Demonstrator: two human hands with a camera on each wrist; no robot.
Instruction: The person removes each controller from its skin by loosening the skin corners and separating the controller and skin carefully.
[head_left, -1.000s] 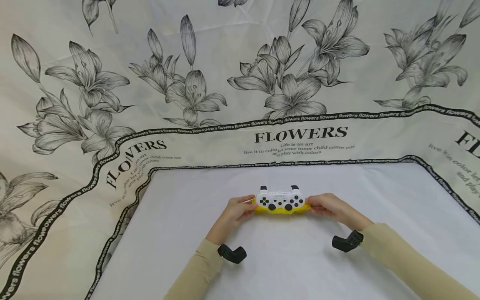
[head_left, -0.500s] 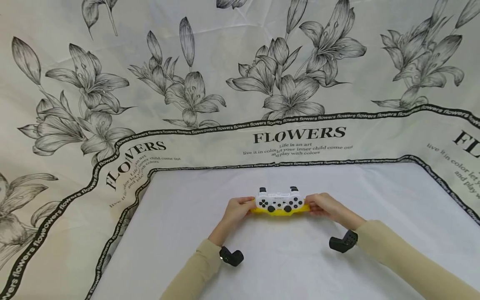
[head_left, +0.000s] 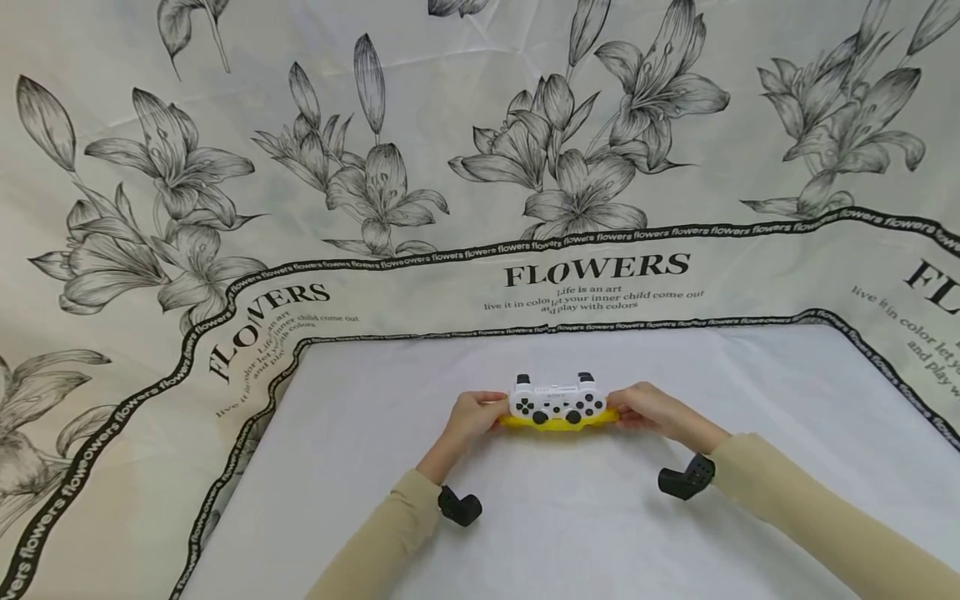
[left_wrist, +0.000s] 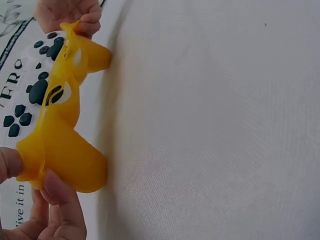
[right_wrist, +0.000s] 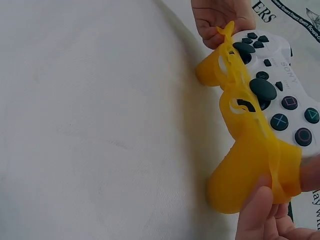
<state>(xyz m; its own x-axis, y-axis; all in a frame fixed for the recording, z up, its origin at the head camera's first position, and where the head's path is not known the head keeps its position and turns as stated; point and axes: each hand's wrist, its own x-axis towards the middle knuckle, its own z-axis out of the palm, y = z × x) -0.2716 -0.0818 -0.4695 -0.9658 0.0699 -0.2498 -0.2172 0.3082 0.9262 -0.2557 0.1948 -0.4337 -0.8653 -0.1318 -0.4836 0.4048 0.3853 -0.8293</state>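
L hand (head_left: 474, 414) pinches L edge of yellow cover (left_wrist: 75, 160). Next, white Sony ctrlr (head_left: 557, 393): dk D-pad (head_left: 524, 406) on L, two dk sticks (head_left: 573, 417) nr front, symbol btns (head_left: 590, 404) on R. Cover wraps front & grips, top face bare; white/blk eye-shaped patches (left_wrist: 64, 92) by sticks. R hand (head_left: 647, 407) pinches R edge. Hands apart, ctrlr btwn, at far part of white table (head_left: 555, 533); can't tell if touching it.

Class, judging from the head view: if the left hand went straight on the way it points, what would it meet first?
Most likely the yellow cover, whose end the left hand pinches; then the white controller, though depth is hard to judge.
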